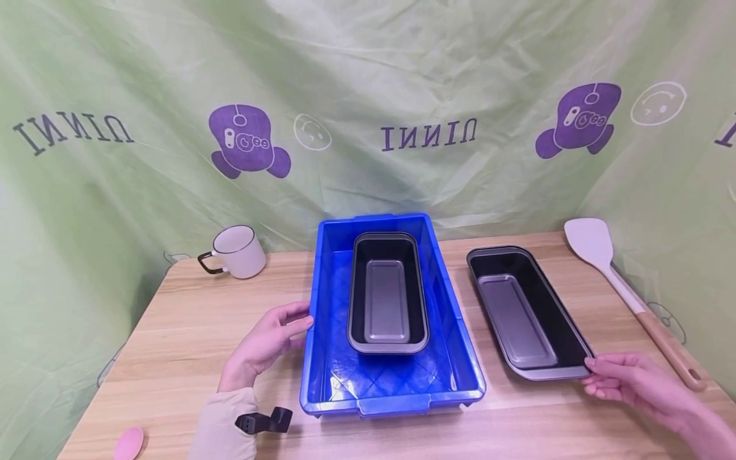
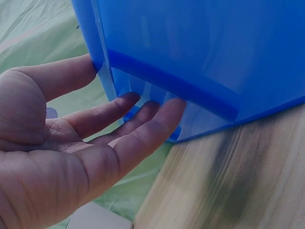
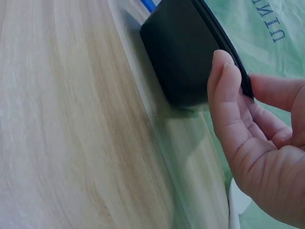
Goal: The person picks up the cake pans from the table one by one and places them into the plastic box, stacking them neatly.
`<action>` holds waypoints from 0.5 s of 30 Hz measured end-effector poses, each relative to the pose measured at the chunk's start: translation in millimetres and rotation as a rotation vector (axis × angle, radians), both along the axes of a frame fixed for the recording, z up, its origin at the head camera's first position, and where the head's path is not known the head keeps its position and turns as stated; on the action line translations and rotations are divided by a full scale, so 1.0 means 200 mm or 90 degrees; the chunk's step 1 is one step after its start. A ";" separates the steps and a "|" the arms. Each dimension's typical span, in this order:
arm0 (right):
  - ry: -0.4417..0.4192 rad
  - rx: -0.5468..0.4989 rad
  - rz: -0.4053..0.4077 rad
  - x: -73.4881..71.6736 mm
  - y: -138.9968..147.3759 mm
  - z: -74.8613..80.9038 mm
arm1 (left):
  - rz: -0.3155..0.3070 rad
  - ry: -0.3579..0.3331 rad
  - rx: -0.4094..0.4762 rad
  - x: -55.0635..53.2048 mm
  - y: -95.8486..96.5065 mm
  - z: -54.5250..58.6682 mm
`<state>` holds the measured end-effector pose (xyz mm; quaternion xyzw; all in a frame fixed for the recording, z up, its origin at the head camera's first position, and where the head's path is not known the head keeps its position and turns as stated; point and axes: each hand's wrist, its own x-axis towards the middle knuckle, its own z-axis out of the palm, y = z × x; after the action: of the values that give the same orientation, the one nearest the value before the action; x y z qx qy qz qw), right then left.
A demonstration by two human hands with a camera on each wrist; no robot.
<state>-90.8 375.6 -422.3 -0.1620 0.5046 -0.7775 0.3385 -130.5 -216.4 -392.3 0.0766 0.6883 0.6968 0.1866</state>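
A dark loaf pan [image 1: 546, 374] is on the right side of the wooden table. My right hand [image 1: 641, 386] pinches its near right corner, thumb above the rim and fingers beneath, as the right wrist view also shows with the pan's dark side [image 3: 186, 57]. Whether its base fully touches the table I cannot tell. A second loaf pan [image 1: 388, 348] lies inside the blue bin [image 1: 339, 407]. At the bin's left side, my left hand [image 1: 267, 342] holds the rim, its thumb at the edge and its bent fingers [image 2: 162, 124] against the outer wall.
A white mug [image 1: 244, 255] with a dark handle stands at the back left. Along the right edge lies a white spatula [image 1: 592, 243] with a wooden handle. A pink oval object [image 1: 129, 443] is at the front left. Green printed cloth [image 1: 356, 83] hangs behind the table.
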 end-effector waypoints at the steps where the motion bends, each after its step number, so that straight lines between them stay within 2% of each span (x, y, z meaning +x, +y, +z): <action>1: 0.001 0.000 -0.006 0.00 0.00 0.00 | 0.001 -0.001 -0.002 0.00 0.00 0.00; 8: 0.021 0.014 -0.056 0.01 -0.02 0.01 | 0.001 0.001 -0.004 0.00 0.00 -0.01; 15: 0.038 -0.002 -0.062 -0.01 -0.03 0.04 | 0.005 0.001 -0.004 0.00 -0.01 -0.01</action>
<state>-92.3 369.4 -414.4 -0.1606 0.5203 -0.7889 0.2847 -131.0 -217.4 -394.6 0.0739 0.6911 0.6952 0.1834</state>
